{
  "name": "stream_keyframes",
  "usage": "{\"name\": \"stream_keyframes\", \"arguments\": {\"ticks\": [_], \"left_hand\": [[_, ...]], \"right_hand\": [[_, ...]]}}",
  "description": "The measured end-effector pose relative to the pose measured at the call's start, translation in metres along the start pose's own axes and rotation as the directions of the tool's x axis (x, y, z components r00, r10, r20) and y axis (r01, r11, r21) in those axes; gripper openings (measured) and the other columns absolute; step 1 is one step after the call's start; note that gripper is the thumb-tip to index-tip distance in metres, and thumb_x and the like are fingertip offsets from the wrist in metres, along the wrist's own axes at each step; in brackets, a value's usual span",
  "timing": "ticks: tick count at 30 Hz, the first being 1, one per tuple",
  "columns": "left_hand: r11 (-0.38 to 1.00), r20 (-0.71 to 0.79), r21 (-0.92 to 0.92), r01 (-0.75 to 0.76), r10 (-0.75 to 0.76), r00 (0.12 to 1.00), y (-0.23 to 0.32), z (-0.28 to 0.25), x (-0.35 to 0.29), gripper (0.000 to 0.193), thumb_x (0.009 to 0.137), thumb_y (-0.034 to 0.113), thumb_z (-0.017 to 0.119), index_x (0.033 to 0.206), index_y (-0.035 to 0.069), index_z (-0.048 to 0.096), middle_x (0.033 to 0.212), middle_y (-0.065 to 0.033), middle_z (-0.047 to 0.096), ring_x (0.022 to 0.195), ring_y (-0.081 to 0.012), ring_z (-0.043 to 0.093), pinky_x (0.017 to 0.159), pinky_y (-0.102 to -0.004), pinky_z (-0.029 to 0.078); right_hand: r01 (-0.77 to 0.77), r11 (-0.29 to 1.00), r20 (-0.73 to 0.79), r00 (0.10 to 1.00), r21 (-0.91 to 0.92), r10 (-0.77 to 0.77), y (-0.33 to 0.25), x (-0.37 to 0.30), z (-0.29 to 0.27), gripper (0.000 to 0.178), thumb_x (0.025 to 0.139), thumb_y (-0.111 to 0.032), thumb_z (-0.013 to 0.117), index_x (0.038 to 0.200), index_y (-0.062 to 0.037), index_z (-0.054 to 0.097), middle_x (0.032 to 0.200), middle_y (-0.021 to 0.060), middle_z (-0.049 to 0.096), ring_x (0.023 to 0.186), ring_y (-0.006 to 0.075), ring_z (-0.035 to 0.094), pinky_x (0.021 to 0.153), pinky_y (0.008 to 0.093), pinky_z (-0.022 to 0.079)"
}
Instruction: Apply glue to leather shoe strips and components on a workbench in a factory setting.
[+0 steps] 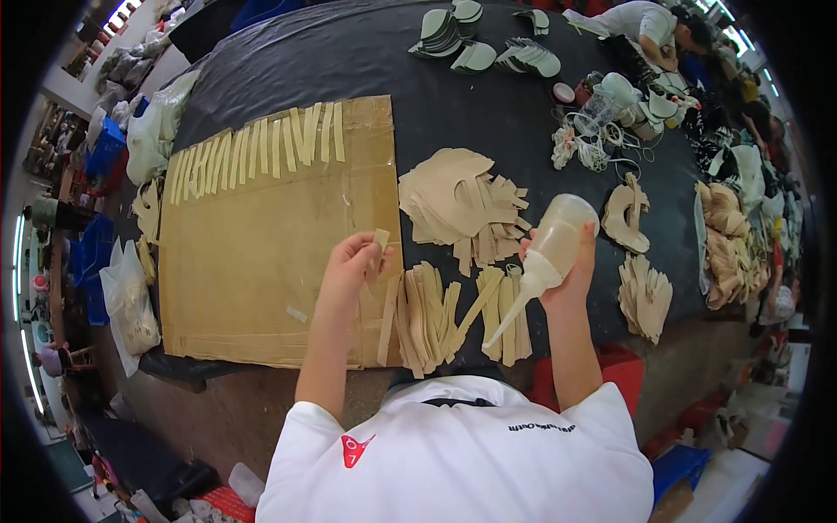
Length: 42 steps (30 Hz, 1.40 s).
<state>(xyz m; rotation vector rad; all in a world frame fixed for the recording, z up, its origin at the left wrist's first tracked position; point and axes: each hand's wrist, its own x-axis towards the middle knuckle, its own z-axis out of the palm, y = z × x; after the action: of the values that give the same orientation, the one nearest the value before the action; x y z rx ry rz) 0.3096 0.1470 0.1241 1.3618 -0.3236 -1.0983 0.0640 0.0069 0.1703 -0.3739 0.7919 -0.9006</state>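
Note:
My left hand (356, 260) pinches a short tan strip (381, 238) above the right edge of a cardboard sheet (261, 253). In my right hand (577, 277) is a translucent squeeze bottle (562, 235), tilted so its long white nozzle (513, 318) points down and to the left. Below that nozzle lie bundles of tan and yellowish strips (427, 318) at the table's near edge. A row of several pale yellow strips (253, 150) is laid side by side along the cardboard's far part. Beyond my hands sits a pile of curved beige pieces (449, 196).
A black sheet (323, 57) covers the table. More beige pieces (626, 213) and a fanned stack (644, 296) lie to the right. Grey-white curved stacks (475, 57) and tangled white cord (602, 139) are farther back. Another person (641, 22) leans over the far right.

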Motion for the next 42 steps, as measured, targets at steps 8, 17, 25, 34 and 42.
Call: {"name": "stream_keyframes", "arguments": {"ticks": [8,17,25,34,42], "left_hand": [[0.924,0.135,0.266,0.276,-0.319,0.938,0.014,-0.05,0.041,0.015,0.092,0.008,0.04,0.104,0.0,0.043,0.087,-0.014,0.062,0.064,-0.0193,0.063,0.057,-0.0297,0.055],[0.986,0.128,0.073,0.149,-0.158,0.979,-0.088,-0.066,0.113,0.01,0.089,0.004,0.043,0.098,-0.002,0.045,0.081,-0.0148,0.06,0.068,-0.0229,0.064,0.058,-0.0302,0.053],[0.625,-0.104,0.771,-0.119,0.309,0.945,-0.086,-0.019,0.217,0.017,0.078,0.016,0.06,0.084,0.001,0.065,0.081,-0.0131,0.066,0.078,-0.0257,0.064,0.069,-0.0354,0.049],[0.406,-0.124,0.913,-0.038,0.365,0.923,-0.07,-0.013,0.222,0.021,0.078,0.026,0.064,0.083,0.006,0.066,0.086,-0.0128,0.065,0.083,-0.031,0.062,0.074,-0.0402,0.048],[0.461,-0.039,0.853,-0.245,0.525,0.85,-0.051,0.02,0.163,0.027,0.077,0.021,0.069,0.083,-0.002,0.056,0.072,-0.0123,0.063,0.066,-0.0218,0.061,0.062,-0.032,0.048]], "right_hand": [[0.066,0.997,-0.259,0.965,0.05,-0.051,-0.006,-0.002,-0.045,0.066,0.072,-0.059,0.064,0.1,-0.0013,0.05,0.084,0.012,0.059,0.072,0.0237,0.062,0.065,0.033,0.055],[0.066,0.992,-0.346,0.938,0.106,-0.025,0.004,-0.002,-0.068,0.066,0.072,-0.057,0.065,0.1,0.0004,0.049,0.085,0.012,0.058,0.075,0.0235,0.061,0.067,0.0324,0.054],[0.071,0.989,-0.394,0.919,0.126,-0.016,0.012,-0.014,-0.081,0.07,0.073,-0.057,0.064,0.112,-0.0031,0.043,0.091,0.0145,0.054,0.083,0.0285,0.057,0.075,0.0384,0.051],[0.122,0.975,-0.395,0.918,0.185,-0.04,0.005,-0.034,-0.101,0.064,0.074,-0.055,0.064,0.109,-0.0052,0.046,0.084,0.0136,0.057,0.078,0.0274,0.06,0.072,0.0379,0.053],[0.124,0.94,-0.405,0.914,0.318,0.017,-0.007,-0.038,-0.126,0.061,0.074,-0.054,0.064,0.107,-0.0051,0.048,0.085,0.0134,0.058,0.079,0.027,0.06,0.073,0.0368,0.053]]}}
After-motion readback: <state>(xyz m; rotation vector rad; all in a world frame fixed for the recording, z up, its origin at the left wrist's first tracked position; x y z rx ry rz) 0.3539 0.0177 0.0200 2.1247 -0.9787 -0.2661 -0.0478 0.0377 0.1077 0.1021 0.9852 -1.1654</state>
